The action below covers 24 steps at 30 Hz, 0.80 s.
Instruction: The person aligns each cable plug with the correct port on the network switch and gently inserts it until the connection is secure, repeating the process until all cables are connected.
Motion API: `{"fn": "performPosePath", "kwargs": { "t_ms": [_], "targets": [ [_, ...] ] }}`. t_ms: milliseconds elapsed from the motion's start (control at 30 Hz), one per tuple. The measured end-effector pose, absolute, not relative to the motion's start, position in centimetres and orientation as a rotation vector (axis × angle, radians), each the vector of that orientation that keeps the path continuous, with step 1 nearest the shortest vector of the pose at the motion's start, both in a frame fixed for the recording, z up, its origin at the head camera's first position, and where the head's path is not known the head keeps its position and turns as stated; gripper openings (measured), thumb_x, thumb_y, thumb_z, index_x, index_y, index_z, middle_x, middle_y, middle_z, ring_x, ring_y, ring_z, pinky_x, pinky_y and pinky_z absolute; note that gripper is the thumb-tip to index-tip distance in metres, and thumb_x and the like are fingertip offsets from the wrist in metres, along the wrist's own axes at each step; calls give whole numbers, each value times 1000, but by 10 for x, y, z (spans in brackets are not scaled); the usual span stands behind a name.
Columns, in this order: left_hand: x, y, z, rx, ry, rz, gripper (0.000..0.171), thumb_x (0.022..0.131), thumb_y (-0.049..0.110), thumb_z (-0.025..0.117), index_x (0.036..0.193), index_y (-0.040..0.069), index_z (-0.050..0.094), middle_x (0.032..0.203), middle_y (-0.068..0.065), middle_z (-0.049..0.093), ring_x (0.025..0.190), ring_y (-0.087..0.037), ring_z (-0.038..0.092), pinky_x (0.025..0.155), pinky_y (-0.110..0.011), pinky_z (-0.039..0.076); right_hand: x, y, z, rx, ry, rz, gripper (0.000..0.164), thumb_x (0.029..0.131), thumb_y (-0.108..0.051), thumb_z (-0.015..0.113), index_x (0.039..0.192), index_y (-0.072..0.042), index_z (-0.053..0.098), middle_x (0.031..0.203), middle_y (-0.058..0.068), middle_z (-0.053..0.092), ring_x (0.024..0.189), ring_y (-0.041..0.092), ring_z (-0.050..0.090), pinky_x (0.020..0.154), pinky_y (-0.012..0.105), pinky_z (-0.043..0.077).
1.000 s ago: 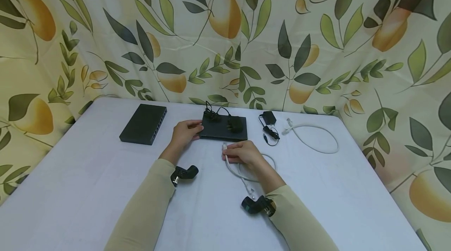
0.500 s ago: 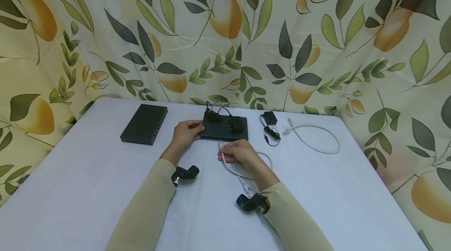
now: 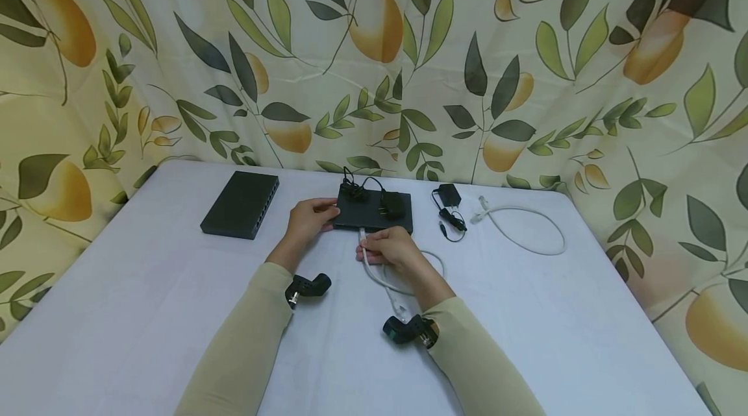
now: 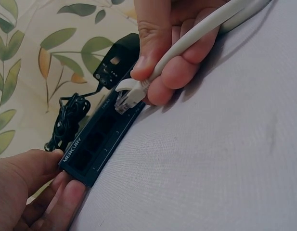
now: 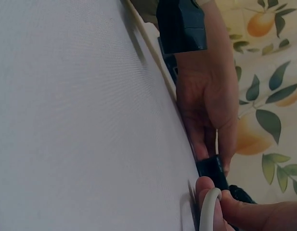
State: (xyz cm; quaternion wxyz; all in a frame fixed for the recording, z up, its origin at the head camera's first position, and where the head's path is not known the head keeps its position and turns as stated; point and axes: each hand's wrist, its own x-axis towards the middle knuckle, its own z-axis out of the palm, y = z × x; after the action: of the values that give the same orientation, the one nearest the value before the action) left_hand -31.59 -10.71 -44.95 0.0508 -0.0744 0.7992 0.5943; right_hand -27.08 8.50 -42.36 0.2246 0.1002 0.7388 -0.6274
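Note:
A black network switch [image 3: 355, 215] lies on the white tabletop, its row of ports facing me. My left hand [image 3: 306, 218] grips its left end between thumb and fingers. With thumb and fingertips, my right hand [image 3: 394, 248] pinches a white Ethernet cable [image 3: 374, 276] just behind one plug. In the left wrist view, that clear plug [image 4: 129, 98] is right at the port face, near the numbers past 3; how far it enters a port is unclear. The cable loops below the right hand, its other end near the right wrist camera.
On top of the switch sit a black power adapter [image 3: 394, 206] and its bundled cord [image 3: 353, 191]. Another black switch [image 3: 239, 205] lies to the left. To the right are a second adapter [image 3: 449, 195] with its cord and another white cable [image 3: 552, 228].
My right hand has moved forward and left, bringing the cable's plug from the table in front up to the switch's port side. The left hand stays on the switch.

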Motion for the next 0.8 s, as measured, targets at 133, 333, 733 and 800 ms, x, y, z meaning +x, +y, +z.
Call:
{"fn": "performPosePath", "kwargs": {
  "t_ms": [133,333,733,800],
  "targets": [
    [-316,-107,-449,-232,2439,1803,35,94,21,68,129,18,66,122,-8,65,109,-21,63,80,-24,58,-272,82,-422,300,2026,-1737,20,94,-4,65,111,6,67,82,11,75,71,14,73,61,21,59],
    [-316,-107,-450,-206,2447,1818,34,95,20,67,129,17,66,121,-9,66,108,-21,64,80,-24,59,-272,79,-421,320,2042,-1750,19,95,-6,64,110,5,70,83,12,75,72,15,73,62,21,59],
    [-328,-109,-438,-212,2383,1766,43,93,25,70,133,10,62,134,-10,61,116,-23,62,90,-30,56,-272,80,-424,339,2060,-1751,19,94,-10,67,106,3,72,84,11,75,71,15,73,61,20,58],
    [-332,-109,-435,-199,2388,1734,47,92,26,71,135,9,60,135,-12,61,117,-24,62,92,-32,56,-271,80,-425,326,2059,-1744,19,94,-11,66,106,3,72,84,11,76,71,15,73,61,21,58]
  ]
}}
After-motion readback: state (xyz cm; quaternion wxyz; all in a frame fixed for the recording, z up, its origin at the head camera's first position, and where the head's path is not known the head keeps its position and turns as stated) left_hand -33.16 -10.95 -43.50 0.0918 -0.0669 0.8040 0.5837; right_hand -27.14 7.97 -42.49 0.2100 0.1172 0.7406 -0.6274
